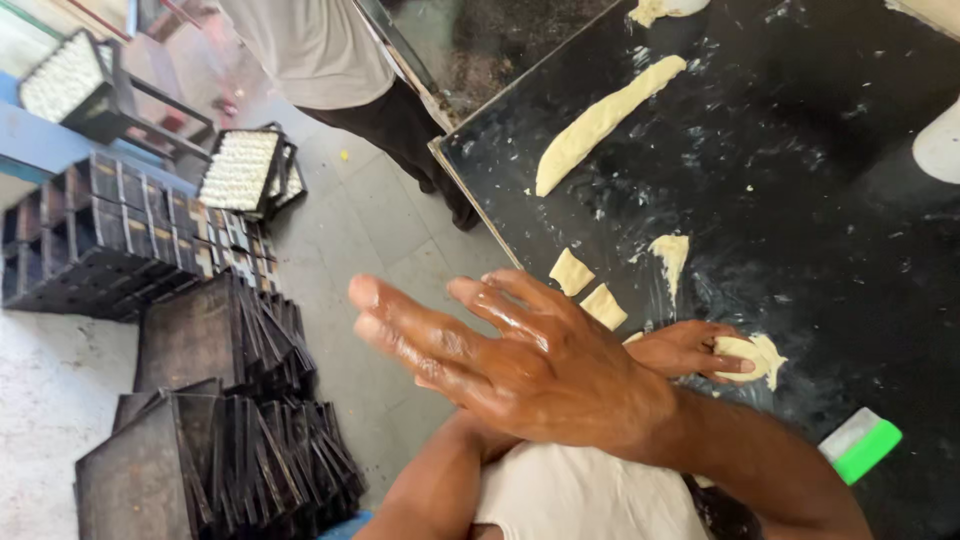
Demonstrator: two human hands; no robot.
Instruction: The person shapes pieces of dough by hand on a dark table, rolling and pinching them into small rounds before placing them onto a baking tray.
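A small pale lump of soft dough (745, 355) sits on the black shiny table top (800, 200), near its front edge. It looks smooth on one side and a bit torn on the other. Which arm is which is hard to tell, because the arms cross. The left hand (690, 350) seems to be the one reaching in from below with its fingers curled around the lump, touching it. The right hand (510, 355) is wide open and flat, fingers spread out, shiny with oil. It holds nothing and hangs over the table's corner edge and the floor.

Just beside the hands lie two small square dough pieces (588, 288). A torn dough scrap (672, 255) is near them. Farther back is a long rolled rope of dough (600, 122). A green and white scraper (860, 443) lies by the near edge.

On the grey tiled floor (370, 230) stand stacks of dark metal baking trays (215, 410), leaning on each other. Two black trays full of small white dough pieces (240, 170) stand tilted farther back. Another person in a white top and dark trousers (340, 60) stands by the table's far corner. Bare floor lies between the tray stacks and the table.
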